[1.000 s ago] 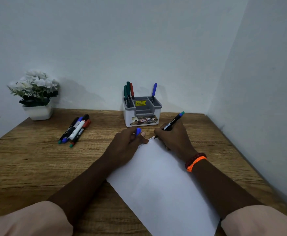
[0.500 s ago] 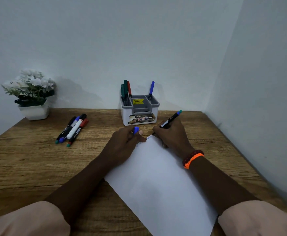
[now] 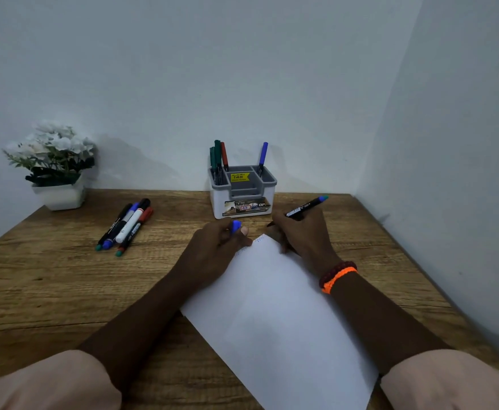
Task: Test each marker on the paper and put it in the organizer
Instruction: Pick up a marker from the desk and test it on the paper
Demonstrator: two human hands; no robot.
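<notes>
A white sheet of paper (image 3: pixel 274 315) lies slanted on the wooden table. My right hand (image 3: pixel 301 232) grips a black marker with a blue end (image 3: pixel 306 206), its tip just off the paper's far corner beside small blue scribbles (image 3: pixel 259 239). My left hand (image 3: pixel 215 247) rests on the paper's far left edge and pinches a blue cap (image 3: pixel 236 225). The grey-and-white organizer (image 3: pixel 243 199) stands behind the hands, holding several markers: green and red on the left (image 3: pixel 219 159), a blue one on the right (image 3: pixel 262 156).
Several loose markers (image 3: pixel 126 224) lie in a bunch at the left of the table. A white pot of white flowers (image 3: pixel 54 170) stands at the back left. Walls close the table at the back and the right.
The marker tip has drawn back off the paper's far corner, leaving small blue scribbles there. Both hands stay near the same spot; the view has shifted slightly.
</notes>
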